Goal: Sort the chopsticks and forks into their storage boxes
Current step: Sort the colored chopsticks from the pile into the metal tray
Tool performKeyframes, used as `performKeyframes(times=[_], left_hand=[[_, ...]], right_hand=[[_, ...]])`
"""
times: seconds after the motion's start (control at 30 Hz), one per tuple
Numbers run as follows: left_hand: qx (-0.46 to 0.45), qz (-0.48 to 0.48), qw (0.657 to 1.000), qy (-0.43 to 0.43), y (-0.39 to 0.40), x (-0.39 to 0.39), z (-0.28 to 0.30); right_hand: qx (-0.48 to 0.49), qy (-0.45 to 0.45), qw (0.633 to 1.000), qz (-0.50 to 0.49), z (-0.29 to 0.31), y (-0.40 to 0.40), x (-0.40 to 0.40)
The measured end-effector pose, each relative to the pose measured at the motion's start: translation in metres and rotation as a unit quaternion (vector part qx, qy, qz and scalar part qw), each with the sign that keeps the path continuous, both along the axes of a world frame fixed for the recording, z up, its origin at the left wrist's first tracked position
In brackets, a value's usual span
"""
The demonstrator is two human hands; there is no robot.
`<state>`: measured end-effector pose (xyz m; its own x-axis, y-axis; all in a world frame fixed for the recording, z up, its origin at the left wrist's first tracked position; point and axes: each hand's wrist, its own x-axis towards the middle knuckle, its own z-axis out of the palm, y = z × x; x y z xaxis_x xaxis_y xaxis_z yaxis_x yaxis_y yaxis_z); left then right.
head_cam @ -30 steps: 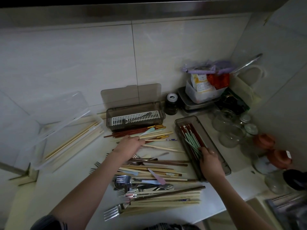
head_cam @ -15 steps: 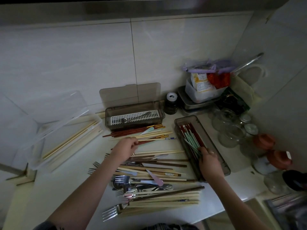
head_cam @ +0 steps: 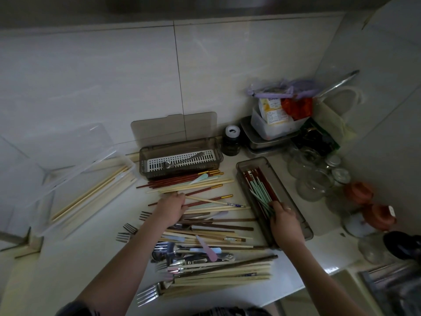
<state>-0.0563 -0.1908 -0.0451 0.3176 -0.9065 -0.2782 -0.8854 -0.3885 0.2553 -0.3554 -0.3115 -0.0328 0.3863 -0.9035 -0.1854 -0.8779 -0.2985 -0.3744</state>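
Note:
A mixed pile of chopsticks (head_cam: pixel 211 226) and forks (head_cam: pixel 148 295) covers the middle of the counter. My left hand (head_cam: pixel 172 208) lies on the far part of the pile, fingers curled over a few pale and red-brown chopsticks. My right hand (head_cam: pixel 284 222) is inside the grey box (head_cam: pixel 303 222) on the right, gripping the near ends of the green chopsticks (head_cam: pixel 262 192), which lie beside red ones. A clear box (head_cam: pixel 57 222) on the left holds bamboo chopsticks (head_cam: pixel 91 192). A grey box with a white grid (head_cam: pixel 180 160) stands at the back, with one metal utensil in it.
Glass jars (head_cam: pixel 316 181), brown lidded pots (head_cam: pixel 357 192) and stacked containers (head_cam: pixel 273 126) crowd the right corner. A dark bottle (head_cam: pixel 231 142) stands beside the grid box. Tiled wall runs behind; the counter's front edge is near me, with a sink (head_cam: pixel 391 290) at lower right.
My left hand has slid slightly toward me over the chopsticks and its fingers have curled. My right hand has stayed in the right box on the green chopsticks.

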Motion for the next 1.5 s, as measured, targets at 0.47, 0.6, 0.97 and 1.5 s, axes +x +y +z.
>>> performKeyframes(times=[0.47,0.6,0.97,1.5], left_hand=[[-0.16,-0.014,0.986,0.05,-0.002,0.001,0.043],[-0.197,-0.05,0.978,0.038,-0.002,-0.006,0.059],[-0.285,-0.027,0.958,-0.023,-0.011,-0.025,0.048],[-0.096,-0.06,0.993,0.021,0.006,-0.021,-0.005]], right_hand=[[-0.066,-0.108,0.991,-0.034,0.008,0.006,0.001],[-0.171,-0.146,0.973,0.044,0.021,0.023,0.027],[-0.148,-0.173,0.97,0.087,0.025,0.019,0.042],[-0.007,-0.031,0.997,-0.074,0.007,0.009,-0.008]])
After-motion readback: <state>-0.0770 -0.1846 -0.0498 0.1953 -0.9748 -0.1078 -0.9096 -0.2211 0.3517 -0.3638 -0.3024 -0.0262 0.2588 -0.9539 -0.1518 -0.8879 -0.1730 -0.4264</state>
